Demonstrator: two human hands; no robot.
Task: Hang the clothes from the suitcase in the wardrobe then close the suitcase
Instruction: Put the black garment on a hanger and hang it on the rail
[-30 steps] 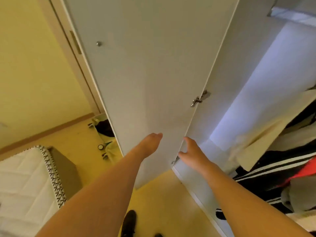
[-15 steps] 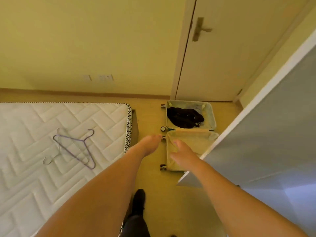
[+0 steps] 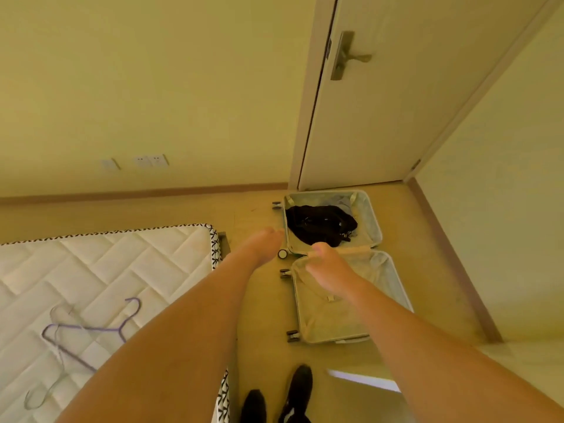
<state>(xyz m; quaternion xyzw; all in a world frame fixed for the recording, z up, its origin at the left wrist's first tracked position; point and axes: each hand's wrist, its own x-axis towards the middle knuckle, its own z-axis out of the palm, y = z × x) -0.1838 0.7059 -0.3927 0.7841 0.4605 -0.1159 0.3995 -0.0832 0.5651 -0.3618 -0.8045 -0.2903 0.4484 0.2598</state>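
Observation:
A pale green suitcase (image 3: pixel 377 222) lies open flat on the floor by the room door. Its far half holds a crumpled black garment (image 3: pixel 320 224) and a bit of pale blue cloth (image 3: pixel 343 203). The near half shows only its beige lining. Both my arms reach forward above the floor. My left hand (image 3: pixel 264 242) hangs with fingers relaxed, left of the suitcase, holding nothing. My right hand (image 3: pixel 328 264) is over the near half's edge, fingers loosely curled, empty. A purple hanger (image 3: pixel 91 328) and a pale wire hanger (image 3: pixel 45 392) lie on the mattress.
A white quilted mattress (image 3: pixel 106 270) fills the left. The closed room door (image 3: pixel 396 102) stands behind the suitcase. A corner of the white wardrobe door (image 3: pixel 363 381) shows at the bottom right. My black shoes (image 3: pixel 297 389) stand on the yellow floor.
My view has swung from the wardrobe to the suitcase and I have stepped closer to it. Both hands have left the wardrobe door and now hang empty above the floor.

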